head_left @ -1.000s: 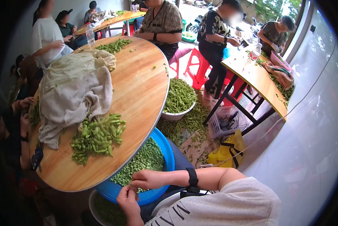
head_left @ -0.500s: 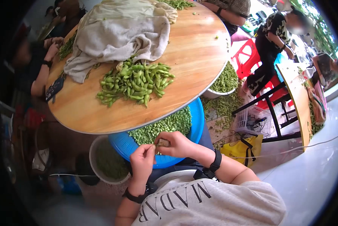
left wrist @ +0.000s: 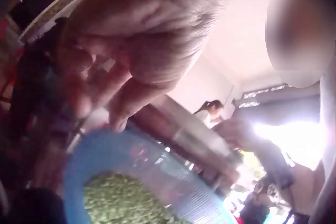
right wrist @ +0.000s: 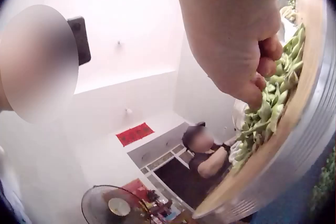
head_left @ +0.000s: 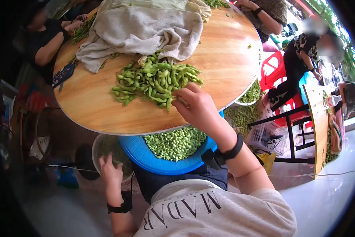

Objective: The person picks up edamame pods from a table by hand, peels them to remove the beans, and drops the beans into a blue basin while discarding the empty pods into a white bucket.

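Observation:
My right hand [head_left: 197,104] is at the near edge of a pile of green soybean pods [head_left: 153,79] on the round wooden table [head_left: 90,110]. Its fingers are curled around a small tan piece [head_left: 182,101], whose kind is unclear, with the fingertips right at the pods. In the right wrist view, the thumb and fingers [right wrist: 268,66] bend toward the pods. My left hand [head_left: 111,172] hangs with loosely bent fingers over a pale tub [head_left: 96,152]. Shelled green beans [head_left: 175,143] fill part of a blue basin [head_left: 157,168] on my lap.
A crumpled cloth [head_left: 140,33] covers the table behind the pods. A dark card-like thing [head_left: 63,74] lies at the table's left edge. Other people sit or stand around. To the right are a red stool [head_left: 273,69], a white crate [head_left: 264,134] and a second table [head_left: 314,106].
The hands have parted from together over the blue basin. My right hand has moved up to the pods, my left to the tub at the left. The head view has turned and lowered.

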Tool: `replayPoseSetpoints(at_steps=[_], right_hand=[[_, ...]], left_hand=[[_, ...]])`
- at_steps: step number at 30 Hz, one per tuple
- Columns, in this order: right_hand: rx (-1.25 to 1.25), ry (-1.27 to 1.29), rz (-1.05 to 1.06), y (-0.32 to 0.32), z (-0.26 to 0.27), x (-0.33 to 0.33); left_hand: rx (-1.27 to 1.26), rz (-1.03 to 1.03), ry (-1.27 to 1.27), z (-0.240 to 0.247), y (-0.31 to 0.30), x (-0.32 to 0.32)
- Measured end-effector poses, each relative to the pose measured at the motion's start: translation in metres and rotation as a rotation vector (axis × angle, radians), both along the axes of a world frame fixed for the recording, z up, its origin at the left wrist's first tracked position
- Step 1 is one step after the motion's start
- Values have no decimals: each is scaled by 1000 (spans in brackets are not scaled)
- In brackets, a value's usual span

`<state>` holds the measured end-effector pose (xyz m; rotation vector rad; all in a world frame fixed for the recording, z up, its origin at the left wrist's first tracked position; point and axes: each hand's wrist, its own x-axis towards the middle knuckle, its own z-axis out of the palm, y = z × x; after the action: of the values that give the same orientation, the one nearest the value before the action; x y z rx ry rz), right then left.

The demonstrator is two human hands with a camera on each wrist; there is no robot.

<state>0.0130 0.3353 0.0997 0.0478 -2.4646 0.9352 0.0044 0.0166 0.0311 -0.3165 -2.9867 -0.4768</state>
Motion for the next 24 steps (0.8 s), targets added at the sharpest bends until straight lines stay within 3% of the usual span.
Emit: replayPoseSetpoints(at_steps=[2, 5, 9, 11, 12, 14, 17, 21, 23, 24], right_hand=[[133, -51, 13, -1, -9, -22], [198, -139, -3, -1, -8, -32], [-85, -134, 103, 15, 0, -32], [-144, -128, 114, 20, 5, -31], [-320, -282, 111, 20, 14, -26], [-367, -324, 158, 18, 26, -15], [-530, -417, 247, 14, 34, 2], [-1035, -542, 292, 8, 19, 32], [-1247, -569, 355, -1, 4, 45], [-1232, -588, 341, -8, -5, 50]], left_hand=[[132, -84, 1, 12, 5, -6], [589, -18, -376, 41, 36, -9], [553, -476, 152, 65, 81, -26], [613, -495, 208, 69, 99, -29], [599, -550, 233, 80, 119, -31], [568, -649, 275, 93, 150, -38], [473, -813, 361, 75, 159, -48], [831, -706, 72, 73, 150, -28], [849, -645, -8, 73, 144, -14], [850, -620, -23, 73, 142, -7]])
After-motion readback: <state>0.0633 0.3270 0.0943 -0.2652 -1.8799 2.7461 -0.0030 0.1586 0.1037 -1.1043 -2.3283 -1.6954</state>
